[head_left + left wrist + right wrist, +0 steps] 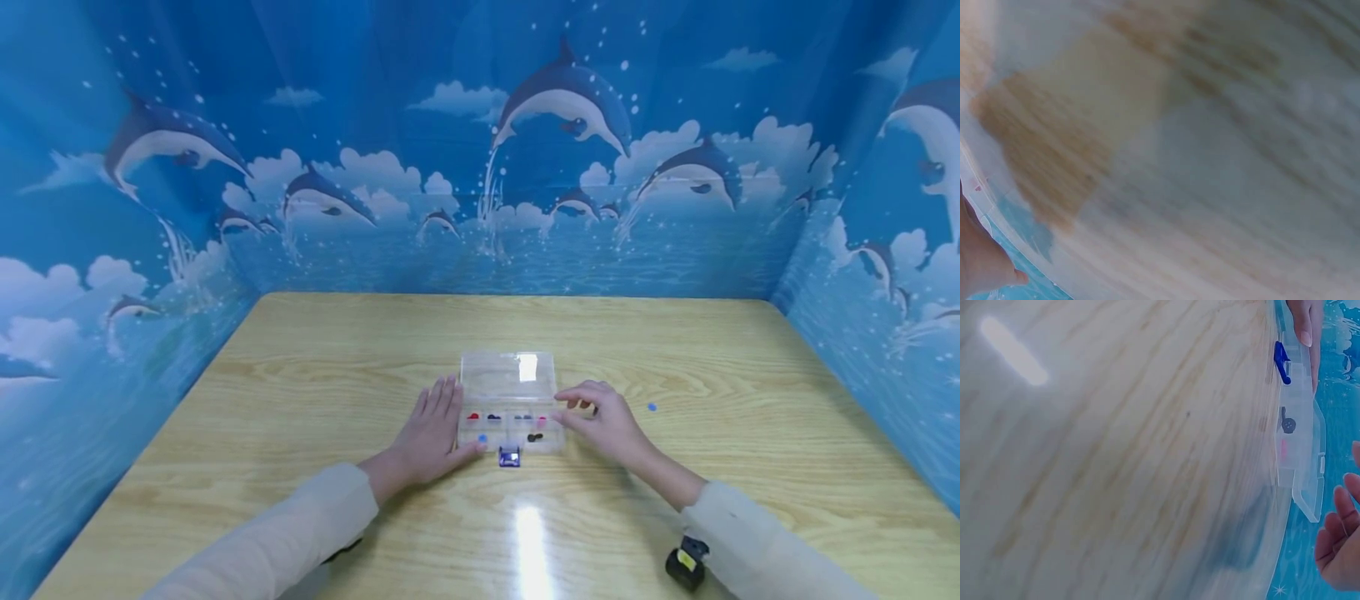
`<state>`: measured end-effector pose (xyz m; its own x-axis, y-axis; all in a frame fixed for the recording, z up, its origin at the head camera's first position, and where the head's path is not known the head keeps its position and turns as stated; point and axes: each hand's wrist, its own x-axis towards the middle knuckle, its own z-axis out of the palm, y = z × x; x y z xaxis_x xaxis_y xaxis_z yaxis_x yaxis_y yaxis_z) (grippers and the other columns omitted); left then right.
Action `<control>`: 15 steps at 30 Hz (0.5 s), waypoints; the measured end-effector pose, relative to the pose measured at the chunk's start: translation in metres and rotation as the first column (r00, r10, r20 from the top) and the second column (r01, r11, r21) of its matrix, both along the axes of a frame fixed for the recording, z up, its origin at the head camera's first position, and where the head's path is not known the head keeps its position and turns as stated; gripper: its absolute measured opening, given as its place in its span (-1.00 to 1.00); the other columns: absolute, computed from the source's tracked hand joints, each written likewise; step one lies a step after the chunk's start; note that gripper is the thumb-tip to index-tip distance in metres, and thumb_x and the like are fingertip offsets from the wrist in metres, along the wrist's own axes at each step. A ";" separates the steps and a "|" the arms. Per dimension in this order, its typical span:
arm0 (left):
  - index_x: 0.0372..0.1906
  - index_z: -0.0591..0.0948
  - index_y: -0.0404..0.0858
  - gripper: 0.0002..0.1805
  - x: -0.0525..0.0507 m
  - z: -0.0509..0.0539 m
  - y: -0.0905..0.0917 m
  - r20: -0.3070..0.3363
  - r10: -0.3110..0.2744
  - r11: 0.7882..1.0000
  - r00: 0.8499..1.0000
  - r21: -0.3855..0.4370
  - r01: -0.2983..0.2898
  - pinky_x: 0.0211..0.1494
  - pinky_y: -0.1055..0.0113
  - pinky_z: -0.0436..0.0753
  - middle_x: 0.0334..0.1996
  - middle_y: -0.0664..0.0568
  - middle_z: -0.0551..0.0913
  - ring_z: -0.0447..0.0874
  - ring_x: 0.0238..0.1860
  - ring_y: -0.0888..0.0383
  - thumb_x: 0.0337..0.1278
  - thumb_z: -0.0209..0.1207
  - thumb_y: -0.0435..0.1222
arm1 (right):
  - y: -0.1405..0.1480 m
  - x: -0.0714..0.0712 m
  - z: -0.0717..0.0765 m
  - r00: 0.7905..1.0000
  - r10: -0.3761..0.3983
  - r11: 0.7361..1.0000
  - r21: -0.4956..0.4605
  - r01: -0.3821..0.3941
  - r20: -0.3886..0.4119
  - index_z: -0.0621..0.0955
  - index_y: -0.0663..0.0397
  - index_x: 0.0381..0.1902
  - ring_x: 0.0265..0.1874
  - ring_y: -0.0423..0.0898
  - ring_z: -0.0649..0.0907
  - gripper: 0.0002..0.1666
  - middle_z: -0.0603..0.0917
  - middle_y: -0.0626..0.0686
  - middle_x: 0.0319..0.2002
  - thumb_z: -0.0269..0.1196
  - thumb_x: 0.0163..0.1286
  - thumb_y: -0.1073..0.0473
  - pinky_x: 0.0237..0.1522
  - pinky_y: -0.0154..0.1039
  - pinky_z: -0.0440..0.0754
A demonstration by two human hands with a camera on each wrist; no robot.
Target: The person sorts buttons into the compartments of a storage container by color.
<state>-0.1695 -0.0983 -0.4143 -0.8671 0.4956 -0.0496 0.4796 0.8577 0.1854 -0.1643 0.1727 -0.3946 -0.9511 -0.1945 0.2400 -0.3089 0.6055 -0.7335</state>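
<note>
A clear plastic compartment box point(498, 439) lies on the table, its clear lid point(495, 375) raised at the back. A dark blue latch point(510, 457) projects from its front. Small red, dark, blue, pink and black pieces sit in separate compartments; the black piece point(1289, 424) also shows in the right wrist view. My left hand point(433, 433) rests along the box's left side, fingers straight, thumb at the front corner. My right hand point(606, 421) is at the right side, thumb and fingers apart and bent loosely, with nothing visible between them. Only part of the left hand point(985, 262) shows in the left wrist view.
A small blue piece point(652, 407) lies on the wooden table point(360, 333), right of my right hand. A black device with a yellow patch point(686, 562) is by the right sleeve. Blue dolphin-print curtains point(420, 167) surround the table's back and sides.
</note>
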 end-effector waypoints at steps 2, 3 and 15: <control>0.43 -0.13 -0.42 0.01 0.000 0.000 0.000 0.000 0.001 1.000 1.000 0.000 -0.001 0.50 -0.04 -0.15 0.46 -0.30 -0.21 -0.27 0.47 -0.18 0.22 -0.21 0.28 | 0.002 0.000 -0.001 1.000 0.000 1.000 0.005 0.000 -0.008 0.66 0.18 -0.18 -0.32 -0.14 0.49 -0.69 0.65 0.01 -0.37 0.36 0.10 0.18 -0.31 -0.42 0.46; 0.43 -0.14 -0.42 0.01 0.000 0.000 0.000 0.000 0.001 1.000 1.000 -0.002 -0.001 0.50 -0.03 -0.15 0.46 -0.29 -0.21 -0.27 0.48 -0.18 0.22 -0.22 0.28 | 0.003 0.000 -0.001 1.000 0.001 1.000 0.007 -0.001 -0.012 0.67 0.18 -0.18 -0.32 -0.14 0.49 -0.69 0.65 0.01 -0.38 0.36 0.10 0.18 -0.31 -0.42 0.46; 0.43 -0.14 -0.42 0.00 0.000 -0.002 -0.001 -0.008 -0.003 1.000 1.000 0.001 0.003 0.50 -0.02 -0.16 0.46 -0.29 -0.21 -0.28 0.48 -0.17 0.22 -0.23 0.28 | 0.017 0.001 -0.001 1.000 -0.012 0.999 0.032 0.013 -0.013 0.65 0.20 -0.14 -0.29 -0.08 0.49 -0.64 0.65 0.12 -0.34 0.38 0.09 0.17 -0.28 -0.36 0.45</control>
<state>-0.1696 -0.0991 -0.4162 -0.8661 0.4981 -0.0421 0.4836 0.8562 0.1819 -0.1637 0.1892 -0.3958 -0.9505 -0.1902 0.2457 -0.3101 0.6323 -0.7099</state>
